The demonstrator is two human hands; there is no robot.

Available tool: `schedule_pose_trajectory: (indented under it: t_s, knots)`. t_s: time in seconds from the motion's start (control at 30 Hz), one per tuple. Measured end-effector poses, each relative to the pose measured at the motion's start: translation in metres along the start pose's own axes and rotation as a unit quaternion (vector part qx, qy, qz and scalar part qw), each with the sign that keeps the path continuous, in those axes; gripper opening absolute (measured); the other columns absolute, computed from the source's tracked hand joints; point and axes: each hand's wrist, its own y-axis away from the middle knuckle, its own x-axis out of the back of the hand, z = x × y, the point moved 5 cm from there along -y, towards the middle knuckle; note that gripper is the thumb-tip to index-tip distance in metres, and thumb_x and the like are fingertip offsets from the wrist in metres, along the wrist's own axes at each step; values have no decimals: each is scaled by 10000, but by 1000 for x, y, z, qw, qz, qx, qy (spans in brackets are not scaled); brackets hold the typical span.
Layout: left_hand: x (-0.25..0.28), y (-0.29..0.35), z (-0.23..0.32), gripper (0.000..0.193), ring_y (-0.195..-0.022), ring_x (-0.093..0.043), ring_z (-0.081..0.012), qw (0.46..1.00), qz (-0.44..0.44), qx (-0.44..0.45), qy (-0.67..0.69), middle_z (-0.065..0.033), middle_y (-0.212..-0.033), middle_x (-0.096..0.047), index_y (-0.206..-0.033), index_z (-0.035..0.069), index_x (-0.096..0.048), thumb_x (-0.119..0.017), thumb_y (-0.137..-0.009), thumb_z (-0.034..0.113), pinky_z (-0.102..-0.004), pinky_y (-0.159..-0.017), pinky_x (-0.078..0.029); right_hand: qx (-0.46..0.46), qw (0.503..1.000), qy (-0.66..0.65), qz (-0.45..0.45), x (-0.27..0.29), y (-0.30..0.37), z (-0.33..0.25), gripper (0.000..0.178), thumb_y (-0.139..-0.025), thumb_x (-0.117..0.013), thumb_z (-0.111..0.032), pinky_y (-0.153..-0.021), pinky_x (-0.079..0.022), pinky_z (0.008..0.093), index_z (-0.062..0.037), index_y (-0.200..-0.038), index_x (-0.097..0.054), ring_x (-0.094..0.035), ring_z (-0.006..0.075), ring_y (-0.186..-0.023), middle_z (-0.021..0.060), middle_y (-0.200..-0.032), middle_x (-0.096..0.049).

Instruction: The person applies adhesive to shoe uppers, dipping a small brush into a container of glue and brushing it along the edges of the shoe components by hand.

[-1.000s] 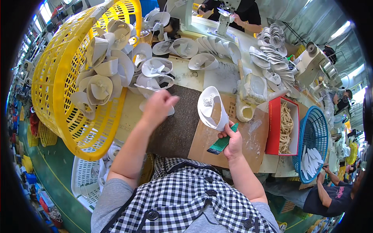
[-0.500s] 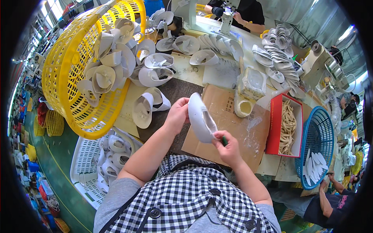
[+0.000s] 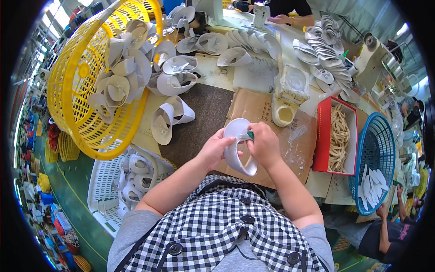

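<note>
My left hand is closed on the heel-side edge of a white shoe upper, its thumb pressed inside. The upper's opening is turned up toward me. Closed around a small green-handled tool, my right hand is at the upper's far rim; a pale tip reaches into the opening, and the tool's exact kind is hidden by the fingers. Both hands are above a brown cardboard sheet and a dark mat. Two more white uppers stand on the mat's left edge.
A tilted yellow basket with white uppers fills the left. Below it, a white basket holds more. To the right are a crusted pot, a red box of beige strips and a blue basket. Co-workers sit beyond.
The upper has been turned so its opening faces up, and lowered slightly. My right hand has moved from its near end to the far rim with the green tool; my left thumb is now inside.
</note>
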Motion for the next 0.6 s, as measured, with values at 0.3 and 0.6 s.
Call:
schedule_pose_trajectory:
  t_s: [0.3,0.6]
  knots:
    - [24,-2,-6,278,-634,-589,-180,993,64,-39,-96,-111,-843,-578,-1151,18,-441,-470,-881,79,-329,-550,-539,-97,976,-167,-102,-31,22,22,349,-753,-693,-184,-734,-478,374,-70,-1038,-525,-571,281,-887,103,-896,-556]
    - [53,-51,-11,278,-588,-568,-177,977,64,16,-203,-92,-767,-537,-1116,32,-425,-447,-848,102,-323,-542,-498,-352,897,-260,65,71,27,111,248,-970,-483,-262,-639,-480,225,-40,-973,-596,-577,115,-725,42,-886,-602]
